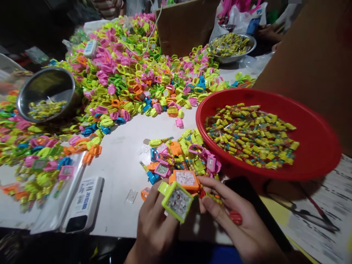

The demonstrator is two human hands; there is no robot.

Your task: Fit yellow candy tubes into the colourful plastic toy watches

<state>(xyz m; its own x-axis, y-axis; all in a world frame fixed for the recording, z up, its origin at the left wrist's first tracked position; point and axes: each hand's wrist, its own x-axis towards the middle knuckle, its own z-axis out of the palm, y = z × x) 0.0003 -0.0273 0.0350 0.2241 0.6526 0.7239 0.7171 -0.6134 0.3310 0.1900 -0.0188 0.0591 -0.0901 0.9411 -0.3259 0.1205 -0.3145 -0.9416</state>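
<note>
My left hand (156,223) is closed around a lime-green toy watch (178,202) and an orange toy watch (186,179), their clear faces turned up. Between the thumb and fingers of my right hand (242,220) is a yellow-and-red wrapped candy roll (216,198), one end against the orange watch's side. A red tip (235,217) pokes out by the right palm. Just beyond both hands lies a small heap of toy watches and candy rolls, including a pink watch (162,169). One loose clear square piece (132,196) lies left of my left hand.
At right stands a red basin (316,146) holding candy rolls; eyeglasses (305,209) lie on papers below it. A large pile of toy watches (123,73) covers the table's back. Steel bowls (70,82) stand left and back right. A white boxy device (85,205) lies front left.
</note>
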